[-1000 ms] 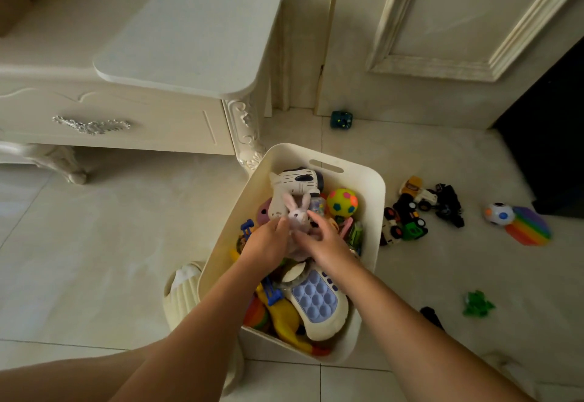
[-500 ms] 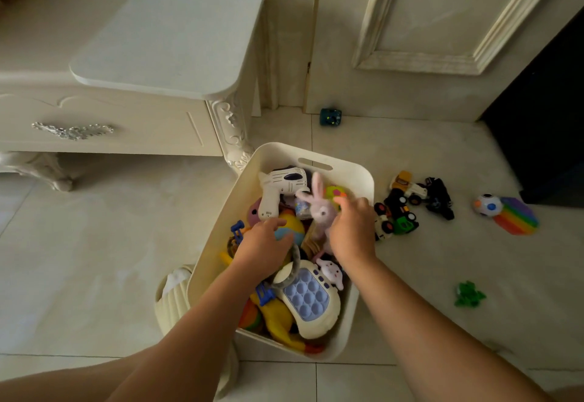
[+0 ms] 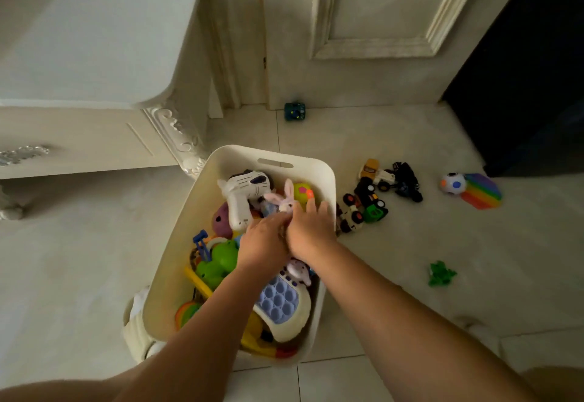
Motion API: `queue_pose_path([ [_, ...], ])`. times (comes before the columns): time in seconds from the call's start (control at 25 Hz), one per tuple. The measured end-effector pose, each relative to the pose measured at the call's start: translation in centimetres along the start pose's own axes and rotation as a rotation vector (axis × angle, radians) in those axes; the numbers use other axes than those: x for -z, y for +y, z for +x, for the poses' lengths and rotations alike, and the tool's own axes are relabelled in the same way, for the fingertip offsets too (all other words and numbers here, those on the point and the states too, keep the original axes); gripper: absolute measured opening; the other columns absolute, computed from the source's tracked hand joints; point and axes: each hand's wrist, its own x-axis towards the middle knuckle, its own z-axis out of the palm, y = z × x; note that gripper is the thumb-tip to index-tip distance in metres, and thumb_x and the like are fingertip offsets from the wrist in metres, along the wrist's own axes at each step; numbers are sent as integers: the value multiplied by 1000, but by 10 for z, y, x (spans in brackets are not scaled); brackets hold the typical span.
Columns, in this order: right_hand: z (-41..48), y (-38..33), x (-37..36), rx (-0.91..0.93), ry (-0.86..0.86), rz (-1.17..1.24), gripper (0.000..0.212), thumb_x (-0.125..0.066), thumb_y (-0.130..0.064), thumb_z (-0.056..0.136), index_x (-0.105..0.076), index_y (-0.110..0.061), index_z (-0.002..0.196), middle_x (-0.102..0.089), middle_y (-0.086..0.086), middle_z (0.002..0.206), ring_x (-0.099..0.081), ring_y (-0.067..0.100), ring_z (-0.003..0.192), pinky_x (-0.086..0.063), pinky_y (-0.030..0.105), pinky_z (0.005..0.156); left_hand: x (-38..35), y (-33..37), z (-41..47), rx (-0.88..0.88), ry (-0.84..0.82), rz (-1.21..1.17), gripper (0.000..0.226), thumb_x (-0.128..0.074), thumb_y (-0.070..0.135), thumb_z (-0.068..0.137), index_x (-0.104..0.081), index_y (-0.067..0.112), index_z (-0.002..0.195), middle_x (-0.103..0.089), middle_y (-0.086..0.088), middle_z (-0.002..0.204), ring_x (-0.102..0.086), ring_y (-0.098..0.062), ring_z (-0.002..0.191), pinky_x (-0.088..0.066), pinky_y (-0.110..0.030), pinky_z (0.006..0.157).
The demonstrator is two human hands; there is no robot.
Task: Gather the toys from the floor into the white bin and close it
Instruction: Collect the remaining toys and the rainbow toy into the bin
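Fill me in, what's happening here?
A person is tidying toys into the bin. Both hands are inside it on a plush bunny: the left hand grips it, the right hand lies against it, grip unclear. Cars, a ball, a rainbow pad, a green toy and a teal cube lie on the floor. The bin has no lid on.

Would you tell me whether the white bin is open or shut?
Open. Nothing covers the white bin; the left hand and right hand reach inside at the pink bunny.
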Motion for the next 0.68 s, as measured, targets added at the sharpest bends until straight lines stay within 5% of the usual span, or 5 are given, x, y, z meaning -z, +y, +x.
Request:
queue_pose_path([
  [0.16, -7, 32, 39, 202, 551, 448, 37, -47, -9, 94, -53, -14, 130, -50, 8, 133, -41, 24, 129, -31, 24, 102, 8, 53, 24, -2, 311, -168, 49, -42, 1, 87, -61, 25, 125, -65, 1, 124, -53, -22, 119, -45, -39, 101],
  [0.24, 9, 81, 45, 80, 625, 497, 37, -47, -2, 91, -58, -13, 125, -51, 8, 128, -46, 23, 122, -33, 22, 98, 5, 86, 36, -73, 312, -286, 48, -41, 0, 86, -64, 24, 121, -65, 4, 112, -55, -15, 109, -46, -29, 94],
  [0.4, 49, 182, 14, -215, 304, 387, 36, -49, -22, 93, -56, -23, 128, -44, 13, 137, -45, 30, 125, -43, 34, 95, -26, 139, 61, -258, 83, -377, 47, -42, -2, 85, -65, 24, 117, -65, 7, 106, -60, -7, 101, -48, -17, 82],
  [0.52, 66, 202, -9, -277, 79, 329, 51, -58, -48, 88, -49, -33, 136, -15, 13, 159, -18, 38, 144, -30, 46, 113, -60, 154, 91, -29, -175, -464, 50, -43, 3, 89, -56, 30, 130, -59, 4, 127, -55, -7, 115, -46, -22, 92],
  [0.68, 95, 195, -27, -184, -12, 121, 71, -54, -63, 83, -27, -45, 146, 14, 7, 161, 8, 41, 147, -7, 54, 118, -90, 138, 115, 326, -187, -541, 49, -44, 4, 93, -47, 26, 136, -54, 7, 115, -58, -3, 88, -45, -4, 72],
])
